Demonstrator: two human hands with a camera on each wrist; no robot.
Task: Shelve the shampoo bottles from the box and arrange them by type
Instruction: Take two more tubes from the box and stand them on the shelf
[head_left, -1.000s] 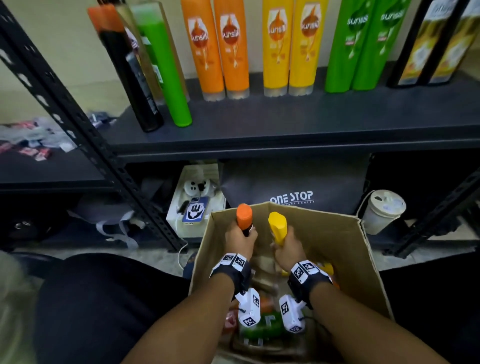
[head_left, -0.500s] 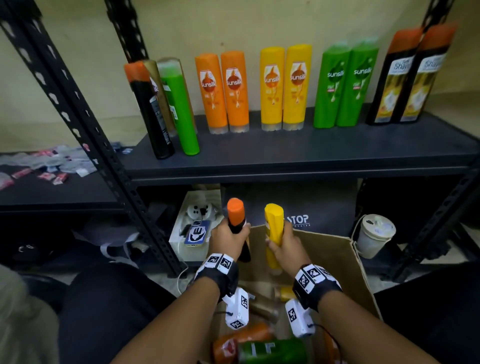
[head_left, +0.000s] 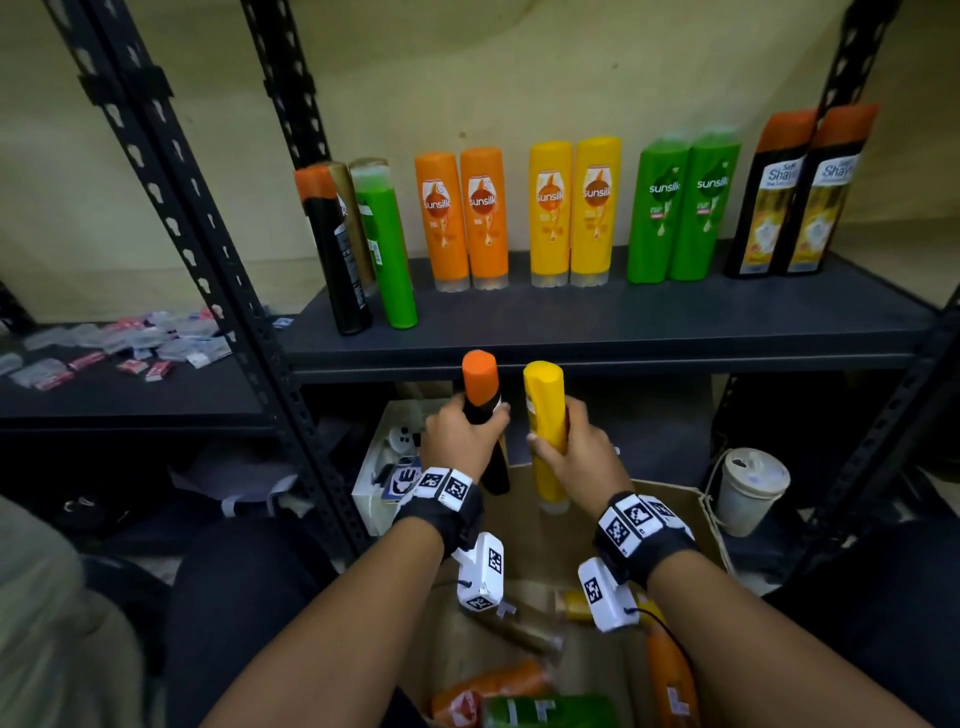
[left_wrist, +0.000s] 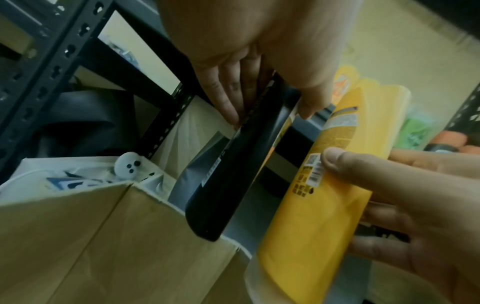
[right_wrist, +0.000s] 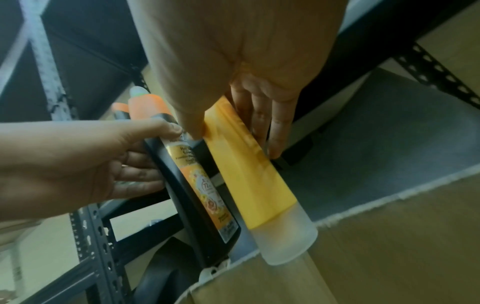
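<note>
Left hand (head_left: 464, 435) grips a black orange-capped bottle (head_left: 482, 415); right hand (head_left: 575, 451) grips a yellow bottle (head_left: 544, 415), both lifted clear above the box (head_left: 670, 519). Transfer step: each goes to its matching pair on the shelf (head_left: 597, 322), yellow (head_left: 574, 210) mid-row, black (head_left: 800, 192) at right, though labels blur here.

I've lifted the black bottle (head_left: 480, 410) and yellow bottle (head_left: 545, 415) clear of the box (head_left: 675, 514), up towards the shelf (head_left: 623, 322).
</note>
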